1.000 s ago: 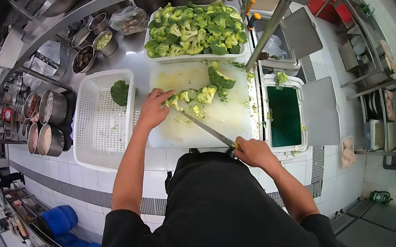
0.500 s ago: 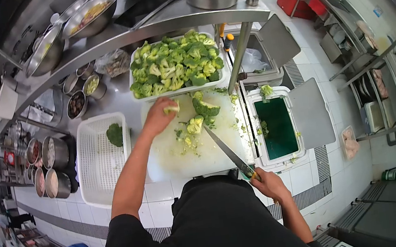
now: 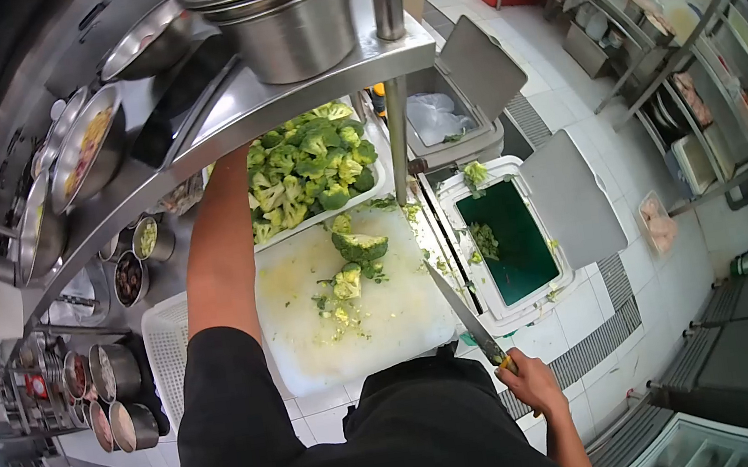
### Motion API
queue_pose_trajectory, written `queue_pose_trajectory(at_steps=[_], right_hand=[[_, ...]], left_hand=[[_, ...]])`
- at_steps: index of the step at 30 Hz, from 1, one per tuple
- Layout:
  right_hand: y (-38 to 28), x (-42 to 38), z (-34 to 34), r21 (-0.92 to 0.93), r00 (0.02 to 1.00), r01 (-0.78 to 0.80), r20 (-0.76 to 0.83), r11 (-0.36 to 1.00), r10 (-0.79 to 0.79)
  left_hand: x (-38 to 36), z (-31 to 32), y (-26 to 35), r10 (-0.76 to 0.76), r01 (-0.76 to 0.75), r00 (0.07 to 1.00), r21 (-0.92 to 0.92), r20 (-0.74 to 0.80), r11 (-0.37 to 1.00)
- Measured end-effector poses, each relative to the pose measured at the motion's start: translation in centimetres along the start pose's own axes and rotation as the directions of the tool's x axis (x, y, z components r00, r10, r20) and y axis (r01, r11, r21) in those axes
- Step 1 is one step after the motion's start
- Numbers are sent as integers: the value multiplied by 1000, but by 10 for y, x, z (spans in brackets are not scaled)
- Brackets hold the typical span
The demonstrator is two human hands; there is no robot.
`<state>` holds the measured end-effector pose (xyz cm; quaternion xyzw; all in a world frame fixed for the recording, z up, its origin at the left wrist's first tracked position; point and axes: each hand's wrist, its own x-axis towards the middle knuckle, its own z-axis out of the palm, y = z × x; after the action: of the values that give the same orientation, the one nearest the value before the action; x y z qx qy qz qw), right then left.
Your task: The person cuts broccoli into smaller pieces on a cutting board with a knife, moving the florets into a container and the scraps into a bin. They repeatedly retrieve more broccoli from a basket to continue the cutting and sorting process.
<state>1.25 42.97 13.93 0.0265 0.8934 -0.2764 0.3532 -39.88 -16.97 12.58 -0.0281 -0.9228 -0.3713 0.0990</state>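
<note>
My right hand (image 3: pixel 530 381) is wrapped round the handle of a long knife (image 3: pixel 468 314), whose blade points up and left beside the cutting board's right edge. My left arm reaches forward past the board, and the left hand is hidden under the metal shelf, near the tub's left side. Broccoli florets (image 3: pixel 308 162) fill the white tub behind the board. On the white cutting board (image 3: pixel 314 355) lie a green broccoli piece (image 3: pixel 362 246), a pale cut piece (image 3: pixel 346 281) and scattered crumbs.
A metal shelf (image 3: pixel 281 104) with pots and bowls crosses above the work surface. An open bin (image 3: pixel 512 244) stands right of the board, a grey bin (image 3: pixel 449 120) behind it. Left of my arm is a white basket (image 3: pixel 168 355).
My left hand has moved forward from the board, out of sight beneath the shelf. The knife and my right hand have moved away from the broccoli pieces. The view has shifted and turned.
</note>
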Motion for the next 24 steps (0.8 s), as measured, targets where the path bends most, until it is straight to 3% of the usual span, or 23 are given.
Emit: queue_pose_trajectory(at_steps=[8, 24], right_hand=[[19, -6, 0, 69, 995, -103, 5, 992, 103], [18, 24, -18, -6, 1000, 1, -4, 1000, -1]], left_hand=[[33, -9, -5, -196, 206, 978, -150, 76, 967], [67, -31, -5, -577, 572, 808, -391, 119, 721]])
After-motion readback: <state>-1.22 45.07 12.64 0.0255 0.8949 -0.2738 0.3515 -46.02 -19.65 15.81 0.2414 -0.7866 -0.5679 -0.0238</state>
